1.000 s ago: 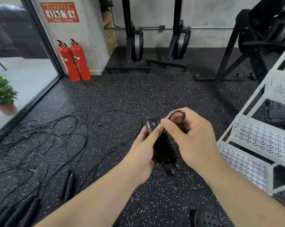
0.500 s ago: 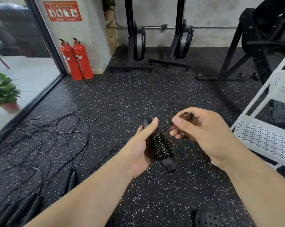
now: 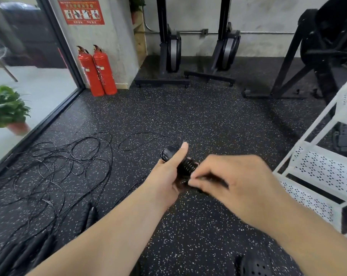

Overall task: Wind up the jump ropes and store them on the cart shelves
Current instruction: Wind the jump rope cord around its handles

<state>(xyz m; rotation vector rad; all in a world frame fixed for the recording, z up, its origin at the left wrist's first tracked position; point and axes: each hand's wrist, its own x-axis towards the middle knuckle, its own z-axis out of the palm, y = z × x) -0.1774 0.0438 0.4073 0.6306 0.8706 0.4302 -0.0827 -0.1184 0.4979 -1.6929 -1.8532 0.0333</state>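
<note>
1. The speckled black floor (image 3: 188,120) is carrying everything here.
2. Loose ropes (image 3: 69,162) are lying tangled at the left, with handles (image 3: 89,216) lying nearer the camera.
3. Two red extinguishers (image 3: 97,72) are standing by the wall corner.
4. Two machines (image 3: 172,50) are standing upright at the back.
5. A white cart (image 3: 318,170) is standing at the right.

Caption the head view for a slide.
Left hand holds a wound jump rope, right hand pinching it, beside white cart.

**No words clear enough to read**

A red sign (image 3: 81,12) hangs on the grey wall (image 3: 119,38). It has four small pictures in a row, with writing above and under them, but the writing is too blurry to read. The two red fire extinguishers (image 3: 98,72) have little labels, too small to read.
</note>
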